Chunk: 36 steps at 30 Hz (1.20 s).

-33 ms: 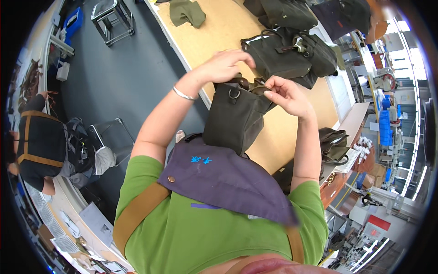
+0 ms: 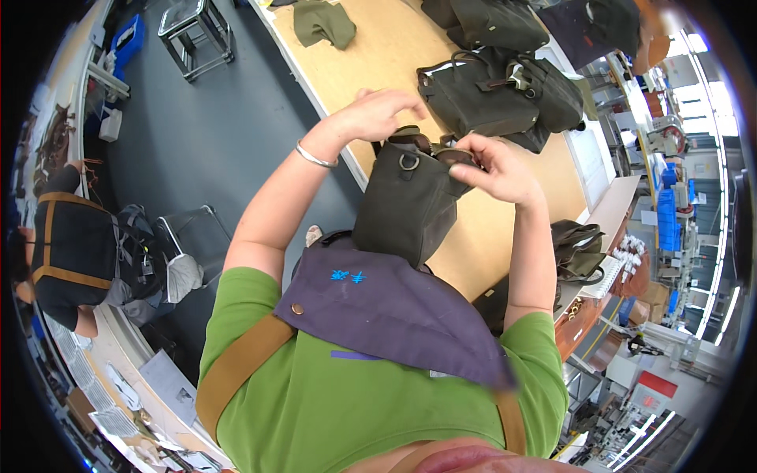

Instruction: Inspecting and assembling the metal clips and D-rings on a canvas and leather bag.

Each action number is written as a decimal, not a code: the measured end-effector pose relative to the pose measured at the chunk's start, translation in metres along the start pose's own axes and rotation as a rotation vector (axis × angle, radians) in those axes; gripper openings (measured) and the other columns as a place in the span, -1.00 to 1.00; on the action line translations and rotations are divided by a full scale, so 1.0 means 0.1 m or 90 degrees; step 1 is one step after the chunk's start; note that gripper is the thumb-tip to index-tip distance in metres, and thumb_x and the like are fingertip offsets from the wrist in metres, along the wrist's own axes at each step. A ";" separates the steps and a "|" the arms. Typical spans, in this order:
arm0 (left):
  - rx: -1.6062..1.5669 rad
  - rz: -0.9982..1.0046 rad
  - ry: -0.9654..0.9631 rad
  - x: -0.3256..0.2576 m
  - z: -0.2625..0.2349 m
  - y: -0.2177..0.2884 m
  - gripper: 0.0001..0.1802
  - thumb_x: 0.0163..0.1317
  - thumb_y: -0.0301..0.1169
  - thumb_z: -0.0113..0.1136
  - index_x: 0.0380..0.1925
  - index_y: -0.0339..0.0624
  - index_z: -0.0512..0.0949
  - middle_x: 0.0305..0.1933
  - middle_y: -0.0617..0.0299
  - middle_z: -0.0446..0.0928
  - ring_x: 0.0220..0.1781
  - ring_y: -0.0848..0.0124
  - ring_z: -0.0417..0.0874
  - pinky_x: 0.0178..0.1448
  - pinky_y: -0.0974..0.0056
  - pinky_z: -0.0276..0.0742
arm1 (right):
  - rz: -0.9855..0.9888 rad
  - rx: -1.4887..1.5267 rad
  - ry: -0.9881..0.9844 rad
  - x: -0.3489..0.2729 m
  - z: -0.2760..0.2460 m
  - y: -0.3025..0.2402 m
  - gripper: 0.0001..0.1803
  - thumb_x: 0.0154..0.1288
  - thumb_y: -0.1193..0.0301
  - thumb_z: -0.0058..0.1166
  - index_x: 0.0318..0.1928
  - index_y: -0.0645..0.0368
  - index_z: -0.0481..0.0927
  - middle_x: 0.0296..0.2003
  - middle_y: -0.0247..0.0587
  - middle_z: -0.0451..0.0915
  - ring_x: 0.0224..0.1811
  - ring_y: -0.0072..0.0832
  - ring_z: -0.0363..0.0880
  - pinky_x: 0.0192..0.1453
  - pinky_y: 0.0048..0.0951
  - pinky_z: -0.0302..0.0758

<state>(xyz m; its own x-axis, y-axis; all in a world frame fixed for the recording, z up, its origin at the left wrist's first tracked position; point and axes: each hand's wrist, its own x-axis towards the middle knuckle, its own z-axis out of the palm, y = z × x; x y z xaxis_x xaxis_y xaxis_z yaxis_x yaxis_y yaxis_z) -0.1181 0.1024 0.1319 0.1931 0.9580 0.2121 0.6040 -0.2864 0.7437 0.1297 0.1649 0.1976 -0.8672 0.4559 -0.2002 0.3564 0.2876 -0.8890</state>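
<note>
The person holds a dark green bag (image 2: 410, 206) up in front of their chest, over the edge of the long wooden worktop (image 2: 394, 55). The left hand (image 2: 377, 113) is bent over the top of the bag, with its fingers curled down on the brown strap there. The right hand (image 2: 495, 167) pinches the top edge of the bag near a metal ring (image 2: 408, 162), thumb and fingers closed tight on it. Nothing looks different from a moment ago: the bag is just as high and both hands grip the same spots. So the work at the top of the bag is not done yet.

More dark green bags (image 2: 497, 91) sit in a heap farther along the worktop, well apart from the hands. A folded green cloth (image 2: 323, 21) lies at the far end. A metal stool (image 2: 197, 27) stands on the grey floor (image 2: 221, 142). Another person in a dark apron (image 2: 67, 244) sits off to the left.
</note>
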 end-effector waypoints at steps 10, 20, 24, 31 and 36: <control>0.229 0.040 0.007 -0.75 -0.55 0.61 -0.67 -0.14 -0.61 0.10 -0.33 0.01 0.59 -0.28 0.35 0.52 -0.01 0.37 0.52 0.27 0.11 0.11 | -0.342 -0.494 0.167 -0.47 -0.01 -0.55 -0.85 -0.09 0.56 0.29 -0.43 0.10 0.64 -0.44 -0.38 0.55 -0.31 -0.31 0.52 -0.15 -0.30 0.37; 0.218 -0.025 -0.136 -0.47 0.47 0.39 -0.68 0.05 -0.18 0.38 -0.31 -0.10 0.53 -0.27 0.16 0.51 -0.09 0.16 0.55 0.01 0.07 0.41 | -0.116 -0.337 0.233 -0.47 0.24 0.87 -0.87 -0.08 0.56 0.31 -0.44 0.15 0.64 -0.31 -0.33 0.58 -0.15 -0.31 0.55 -0.04 -0.33 0.52; 0.309 -0.041 -0.126 -0.24 0.76 0.44 -0.63 0.07 -0.24 0.35 -0.18 -0.14 0.48 -0.16 0.08 0.50 -0.04 0.08 0.54 -0.03 0.03 0.47 | -0.065 -0.276 0.278 -0.51 0.28 0.92 -0.83 -0.06 0.55 0.31 -0.38 0.14 0.64 -0.27 -0.28 0.59 -0.10 -0.29 0.56 0.02 -0.32 0.51; 0.178 -0.065 -0.080 -0.15 0.56 0.26 -0.88 0.15 -0.49 0.18 -0.29 -0.18 0.55 -0.27 0.04 0.59 -0.17 -0.01 0.61 -0.15 0.01 0.51 | -0.074 -0.308 0.470 -0.58 0.74 0.44 -0.70 0.05 0.46 0.26 -0.14 0.12 0.59 -0.15 -0.08 0.58 -0.02 -0.17 0.56 0.08 -0.27 0.51; 0.008 0.038 -0.012 -0.28 0.52 0.46 -0.86 0.16 -0.62 0.07 -0.29 -0.20 0.53 -0.25 0.06 0.55 -0.20 0.01 0.58 -0.18 0.07 0.49 | 0.097 -0.267 0.426 -0.20 1.14 0.58 -0.64 0.13 0.45 0.19 -0.06 0.29 0.49 -0.17 0.04 0.59 -0.11 -0.04 0.59 0.01 -0.16 0.53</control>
<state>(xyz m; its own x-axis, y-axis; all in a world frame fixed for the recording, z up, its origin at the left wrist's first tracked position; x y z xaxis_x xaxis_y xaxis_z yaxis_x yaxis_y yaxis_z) -0.0557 0.0614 0.1269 0.2429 0.9389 0.2440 0.6011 -0.3431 0.7218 0.1278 0.0768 0.1033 -0.4532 0.8857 0.1003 0.6702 0.4128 -0.6168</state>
